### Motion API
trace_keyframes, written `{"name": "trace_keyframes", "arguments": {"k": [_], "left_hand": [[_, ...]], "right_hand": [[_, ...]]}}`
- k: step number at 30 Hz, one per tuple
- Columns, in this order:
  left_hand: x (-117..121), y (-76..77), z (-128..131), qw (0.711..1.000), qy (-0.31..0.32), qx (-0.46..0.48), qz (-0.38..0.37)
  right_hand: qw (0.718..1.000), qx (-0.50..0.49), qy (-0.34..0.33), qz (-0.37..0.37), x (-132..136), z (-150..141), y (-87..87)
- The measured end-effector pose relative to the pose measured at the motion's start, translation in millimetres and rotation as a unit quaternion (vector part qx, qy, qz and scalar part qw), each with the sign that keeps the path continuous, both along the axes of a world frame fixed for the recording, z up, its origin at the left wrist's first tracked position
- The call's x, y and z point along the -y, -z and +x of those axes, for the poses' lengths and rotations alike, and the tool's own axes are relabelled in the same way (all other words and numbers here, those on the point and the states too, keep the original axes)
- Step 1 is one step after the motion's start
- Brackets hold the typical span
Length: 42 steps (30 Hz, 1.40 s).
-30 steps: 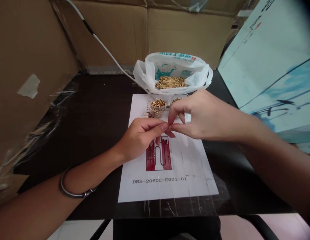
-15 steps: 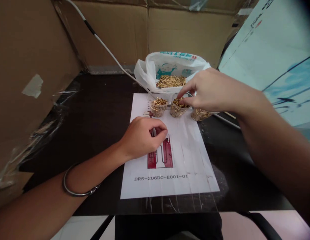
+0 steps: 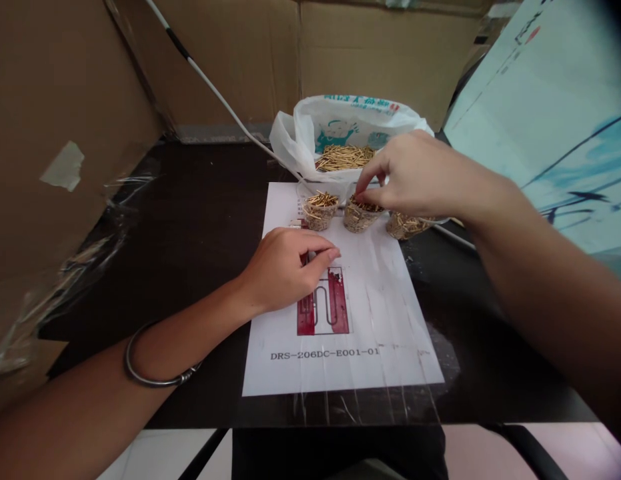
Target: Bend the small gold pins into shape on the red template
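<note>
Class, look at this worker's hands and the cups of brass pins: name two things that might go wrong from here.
1. The right hand pinches at the middle cup. The three small cups stand close together, brim-full, so a nudge may tip one and scatter pins across the sheet.
2. The left hand presses on the red part. It looks loose on the sheet, so it may slide if that hand lifts.

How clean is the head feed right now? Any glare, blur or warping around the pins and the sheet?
Head view: soft, even light; pale glare streaks on the tape over the printed sheet; the left hand and right hand look sharp, the gold pins in the middle cup are too fine to separate; edges bow outward, and the top right corner darkens.
</note>
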<state>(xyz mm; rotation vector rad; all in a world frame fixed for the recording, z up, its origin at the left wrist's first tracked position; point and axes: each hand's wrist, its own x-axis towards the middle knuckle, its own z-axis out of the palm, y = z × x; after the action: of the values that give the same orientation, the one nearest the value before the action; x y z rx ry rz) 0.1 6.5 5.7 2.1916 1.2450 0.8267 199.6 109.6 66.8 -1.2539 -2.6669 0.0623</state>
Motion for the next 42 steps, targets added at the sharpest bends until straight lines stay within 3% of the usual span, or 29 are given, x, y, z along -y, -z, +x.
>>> {"name": "trace_keyframes", "arguments": {"k": [6,11,13,17,20,23,28,42], "left_hand": [[1,-1.1,1,1.0,0.014,-0.001,-0.01],[1,0.1,2,0.999,0.011,0.031,-0.034],[1,1.4,2,0.998,0.01,0.045,-0.044],[0,4.2,2,0.997,0.014,0.057,-0.052],[0,3.9,3,0.996,0.025,0.053,-0.071],[-2,1.6,3,0.994,0.032,0.058,-0.083],[-4,0.5,1,0.994,0.027,0.036,-0.099],[-4,4.3,1,0.997,0.042,-0.02,-0.068]], "right_hand": [[0.999,-0.015,0.032,0.024,7,-1,-12.1],[0.988,-0.146,-0.01,0.059,48,-2,-20.9],[0.974,-0.224,-0.009,0.032,70,-4,-10.0],[0.951,-0.304,-0.014,-0.058,96,-8,29.3],[0.927,-0.364,0.002,-0.093,97,-8,50.8],[0.913,-0.392,0.007,-0.111,92,-5,58.6],[0.903,-0.41,0.002,-0.127,88,0,62.8],[0.915,-0.362,-0.037,-0.172,83,1,67.4]]}}
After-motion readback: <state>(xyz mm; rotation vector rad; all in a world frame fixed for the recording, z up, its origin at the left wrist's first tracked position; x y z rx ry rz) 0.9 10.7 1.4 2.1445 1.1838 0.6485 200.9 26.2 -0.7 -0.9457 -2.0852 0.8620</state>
